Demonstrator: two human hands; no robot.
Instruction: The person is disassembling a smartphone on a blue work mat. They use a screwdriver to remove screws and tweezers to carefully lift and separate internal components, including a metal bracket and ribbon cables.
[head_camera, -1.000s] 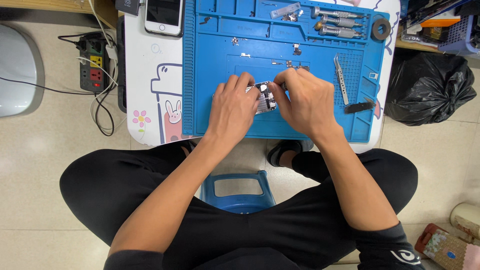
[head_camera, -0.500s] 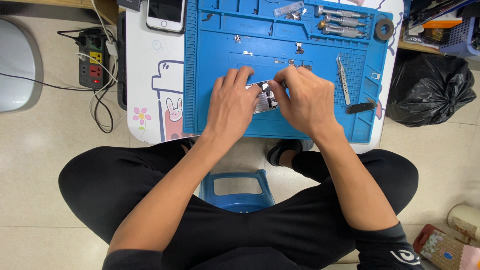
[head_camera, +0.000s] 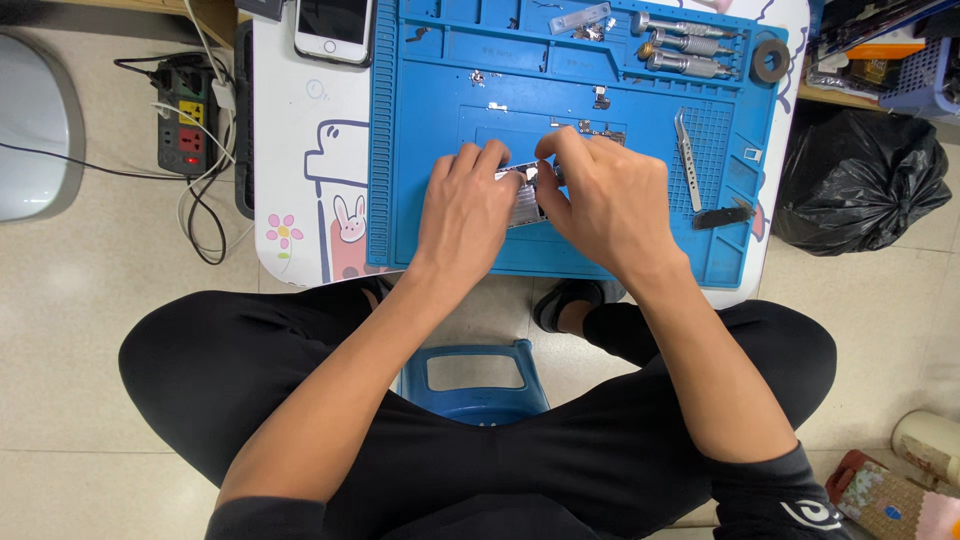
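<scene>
Both hands rest on a blue work mat (head_camera: 420, 130) over a small silver device part (head_camera: 524, 197) with dark pieces at its top. My left hand (head_camera: 462, 212) lies on the part's left side, fingers curled over it. My right hand (head_camera: 600, 200) covers its right side, fingertips pinching at its upper edge. Most of the part is hidden under the hands. Tiny screws and metal bits (head_camera: 598, 98) lie on the mat just beyond the fingers.
Tweezers (head_camera: 685, 158) and a dark flat tool (head_camera: 722, 214) lie on the mat's right side, screwdrivers (head_camera: 685, 52) and a tape roll (head_camera: 770, 60) at its far edge. A white phone (head_camera: 334, 28) lies far left, a power strip (head_camera: 181, 125) on the floor, a black bag (head_camera: 862, 180) at right.
Both hands stay on the part with only small finger shifts. The view has tilted slightly, so the mat sits a little lower in frame.
</scene>
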